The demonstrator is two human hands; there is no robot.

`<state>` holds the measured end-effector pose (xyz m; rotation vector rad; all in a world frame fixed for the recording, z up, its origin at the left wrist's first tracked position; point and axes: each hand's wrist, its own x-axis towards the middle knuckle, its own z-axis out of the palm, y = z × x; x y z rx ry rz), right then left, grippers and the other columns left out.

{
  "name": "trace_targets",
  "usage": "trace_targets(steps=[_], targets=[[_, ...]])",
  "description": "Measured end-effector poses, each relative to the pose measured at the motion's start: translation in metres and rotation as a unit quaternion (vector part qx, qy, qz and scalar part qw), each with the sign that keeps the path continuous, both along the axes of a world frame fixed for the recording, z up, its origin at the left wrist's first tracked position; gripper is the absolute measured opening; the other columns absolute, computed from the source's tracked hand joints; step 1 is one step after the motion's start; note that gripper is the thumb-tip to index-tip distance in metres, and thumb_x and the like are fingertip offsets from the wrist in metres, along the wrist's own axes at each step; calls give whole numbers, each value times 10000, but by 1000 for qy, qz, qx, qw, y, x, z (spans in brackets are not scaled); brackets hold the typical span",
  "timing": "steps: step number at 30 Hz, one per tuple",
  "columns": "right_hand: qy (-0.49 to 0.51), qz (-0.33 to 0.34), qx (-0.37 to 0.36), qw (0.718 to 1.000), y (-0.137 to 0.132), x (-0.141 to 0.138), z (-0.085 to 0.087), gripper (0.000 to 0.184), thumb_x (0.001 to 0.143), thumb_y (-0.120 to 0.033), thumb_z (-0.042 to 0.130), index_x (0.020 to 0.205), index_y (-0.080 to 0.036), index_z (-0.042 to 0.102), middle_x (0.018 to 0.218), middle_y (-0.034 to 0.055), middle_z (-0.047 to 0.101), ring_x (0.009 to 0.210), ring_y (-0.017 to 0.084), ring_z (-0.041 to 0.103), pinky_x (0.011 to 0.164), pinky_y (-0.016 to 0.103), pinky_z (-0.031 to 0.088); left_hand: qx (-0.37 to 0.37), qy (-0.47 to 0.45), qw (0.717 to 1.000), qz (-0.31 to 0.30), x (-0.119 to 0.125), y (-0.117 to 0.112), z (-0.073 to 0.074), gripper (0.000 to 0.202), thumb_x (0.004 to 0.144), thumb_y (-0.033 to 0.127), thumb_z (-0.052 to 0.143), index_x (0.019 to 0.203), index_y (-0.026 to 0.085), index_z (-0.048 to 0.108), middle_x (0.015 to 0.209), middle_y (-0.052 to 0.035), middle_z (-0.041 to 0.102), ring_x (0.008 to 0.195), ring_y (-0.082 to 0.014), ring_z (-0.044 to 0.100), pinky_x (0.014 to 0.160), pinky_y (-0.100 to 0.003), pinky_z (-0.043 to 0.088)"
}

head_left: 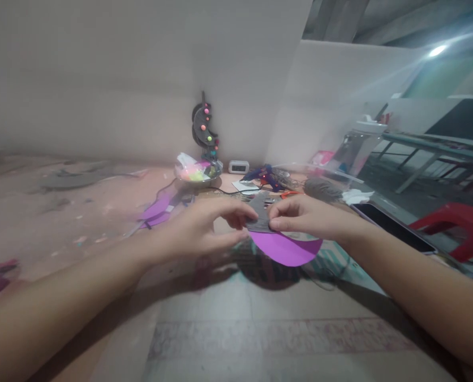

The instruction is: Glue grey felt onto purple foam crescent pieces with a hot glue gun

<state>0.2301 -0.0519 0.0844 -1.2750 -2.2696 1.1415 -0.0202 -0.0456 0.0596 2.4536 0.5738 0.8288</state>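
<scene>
Both hands meet in front of me on a dark grey, ridged piece (pixel 260 218) that looks like paper or cloth and comes to a point at the top. Below it hangs a purple paper piece (pixel 290 250) with a rounded lower edge; I cannot tell how the two are joined. My right hand (pixel 306 215) pinches the grey piece at its right side, thumb and fingertips together. My left hand (pixel 208 223) closes on its left edge, fingertips on the grey and the thumb lower, near the purple paper's corner.
Behind stand a grey crescent ornament with coloured balls (pixel 203 124), a bowl of colourful bits (pixel 198 178), a small digital clock (pixel 238 167) and a blue glue gun (pixel 266 176). Right lie a phone (pixel 393 227) and a red stool (pixel 455 228). Purple paper (pixel 156 211) lies left.
</scene>
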Motion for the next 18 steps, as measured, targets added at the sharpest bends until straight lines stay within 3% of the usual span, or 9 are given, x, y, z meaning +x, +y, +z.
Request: trace_targets(steps=[3,6,9,18], targets=[[-18,-4,-29,999,14,4,-19,341,790,-509,625,794,-168,607,657,-36,482,581,94,412,542,238,292,10,14,998,57,4,9,-21,268,882,327,585,1104,196,659,1046,-67,702,937,-171,640,864,-312,500],[-17,6,-35,999,28,10,-39,358,801,-520,616,804,-162,601,669,-41,470,577,86,390,537,233,284,-21,30,998,51,9,14,-47,320,891,333,579,1164,175,631,1076,-80,706,930,-168,655,868,-316,505],[-23,26,-18,999,35,14,-49,373,813,-531,604,814,-158,603,692,-35,482,600,90,400,565,237,300,-6,32,998,62,12,15,-64,355,902,317,568,1223,170,598,1084,-87,708,951,-174,655,885,-329,503],[-27,53,-22,998,35,11,-52,359,803,-512,610,764,-155,604,677,-25,483,608,105,412,564,247,301,74,-2,994,77,12,15,-67,211,893,241,577,1081,188,658,1014,-44,740,893,-154,685,822,-285,532]])
